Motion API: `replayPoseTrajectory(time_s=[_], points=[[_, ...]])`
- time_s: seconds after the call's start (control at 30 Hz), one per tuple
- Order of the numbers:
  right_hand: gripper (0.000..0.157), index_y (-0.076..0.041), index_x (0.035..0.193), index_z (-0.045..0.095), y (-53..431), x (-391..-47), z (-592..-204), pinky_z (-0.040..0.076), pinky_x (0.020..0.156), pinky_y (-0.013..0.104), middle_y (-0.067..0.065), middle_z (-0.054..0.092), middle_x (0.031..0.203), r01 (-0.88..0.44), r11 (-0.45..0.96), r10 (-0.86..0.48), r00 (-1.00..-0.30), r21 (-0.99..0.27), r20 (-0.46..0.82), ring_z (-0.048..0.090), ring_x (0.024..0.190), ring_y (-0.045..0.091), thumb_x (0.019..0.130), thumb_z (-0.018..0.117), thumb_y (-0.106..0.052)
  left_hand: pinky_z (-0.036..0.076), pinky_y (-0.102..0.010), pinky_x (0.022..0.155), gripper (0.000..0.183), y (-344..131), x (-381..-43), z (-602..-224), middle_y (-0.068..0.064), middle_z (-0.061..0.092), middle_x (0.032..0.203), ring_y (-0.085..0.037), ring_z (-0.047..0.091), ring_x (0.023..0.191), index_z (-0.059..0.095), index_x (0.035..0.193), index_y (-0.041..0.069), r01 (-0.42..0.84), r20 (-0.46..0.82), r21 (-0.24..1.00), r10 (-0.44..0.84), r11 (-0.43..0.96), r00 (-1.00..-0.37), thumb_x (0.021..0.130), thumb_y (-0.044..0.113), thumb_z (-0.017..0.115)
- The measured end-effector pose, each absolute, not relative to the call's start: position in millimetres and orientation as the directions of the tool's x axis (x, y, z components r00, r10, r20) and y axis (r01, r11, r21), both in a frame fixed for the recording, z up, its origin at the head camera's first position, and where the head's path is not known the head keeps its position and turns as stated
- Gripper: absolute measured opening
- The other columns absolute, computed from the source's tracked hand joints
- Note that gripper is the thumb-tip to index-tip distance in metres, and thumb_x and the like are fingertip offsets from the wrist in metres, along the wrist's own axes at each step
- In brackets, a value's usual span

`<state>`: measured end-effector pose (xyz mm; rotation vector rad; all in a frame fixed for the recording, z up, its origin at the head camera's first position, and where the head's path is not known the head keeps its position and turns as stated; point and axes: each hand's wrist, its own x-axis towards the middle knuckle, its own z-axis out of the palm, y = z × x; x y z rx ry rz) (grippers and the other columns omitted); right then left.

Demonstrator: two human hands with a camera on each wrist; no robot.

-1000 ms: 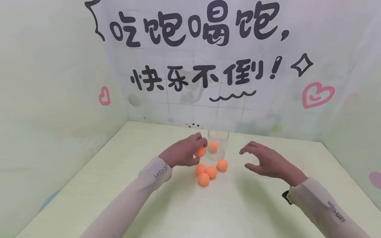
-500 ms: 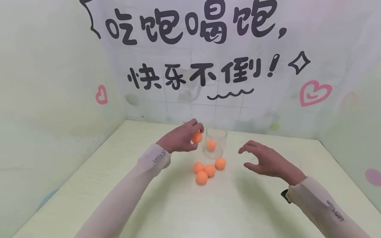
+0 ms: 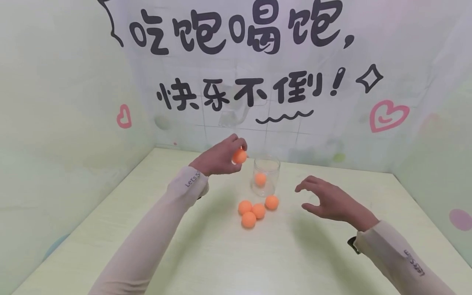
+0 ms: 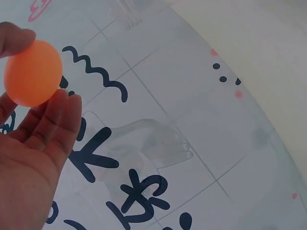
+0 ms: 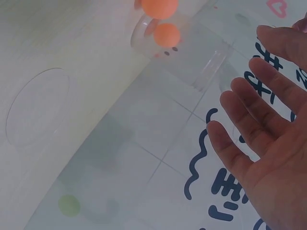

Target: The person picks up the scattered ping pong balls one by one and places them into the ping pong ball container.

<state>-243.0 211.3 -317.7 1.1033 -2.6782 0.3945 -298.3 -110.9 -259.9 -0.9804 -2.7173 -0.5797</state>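
Note:
My left hand (image 3: 220, 156) pinches an orange ball (image 4: 33, 74) between thumb and fingers, up to the left of the jar's rim. The clear jar (image 3: 272, 174) stands upright near the back wall with one orange ball (image 3: 260, 179) inside. In front of it on the table lie several loose orange balls (image 3: 248, 220), three of them bunched together and one (image 3: 271, 202) slightly apart. Right of the jar, my right hand (image 3: 330, 198) hovers with relaxed fingers spread from the thumb, holding nothing.
A thin clear disc (image 5: 38, 108) lies on the pale table (image 3: 287, 262), seen in the right wrist view. A printed sheet with dark lettering covers the back wall (image 3: 317, 143), and walls also enclose the left and right sides.
Holding its ball, my left hand has risen and shifted a little left, from beside the jar to above rim height. The right hand stays nearly still, and the view has shifted slightly.

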Motion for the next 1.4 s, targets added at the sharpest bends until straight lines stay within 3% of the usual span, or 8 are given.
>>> replayPoseTrajectory(time_s=[0.7, 1.4], points=[[0.029, -0.015, 0.109, 0.062, 211.5, -238.5, -320.6, 0.051, 0.083, 0.037, -0.003, 0.059, 0.110, -0.701, 0.687, -0.656, -0.711, -0.191, 0.252, 0.060, 0.099, 0.017, 0.081, 0.070, -0.012, 0.042, -0.028, 0.073, 0.032, -82.6, -321.5, -253.2, -0.009, 0.049, 0.099, -0.020, 0.051, 0.081, 0.054, 0.106, 0.005, 0.674, 0.347, 0.303, 0.580, 0.674, -0.737, 0.075, 0.004, 0.062], [0.030, -0.017, 0.109, 0.062, 217.4, -233.0, -320.1, 0.051, 0.083, 0.036, -0.005, 0.059, 0.110, -0.696, 0.696, -0.648, -0.715, -0.179, 0.262, 0.060, 0.099, 0.015, 0.081, 0.071, -0.014, 0.041, -0.026, 0.073, 0.036, -42.2, -361.9, -252.9, -0.009, 0.049, 0.104, -0.019, 0.051, 0.086, 0.056, 0.115, 0.009, 0.609, 0.234, 0.279, 0.563, 0.743, -0.793, 0.079, 0.008, 0.062]])
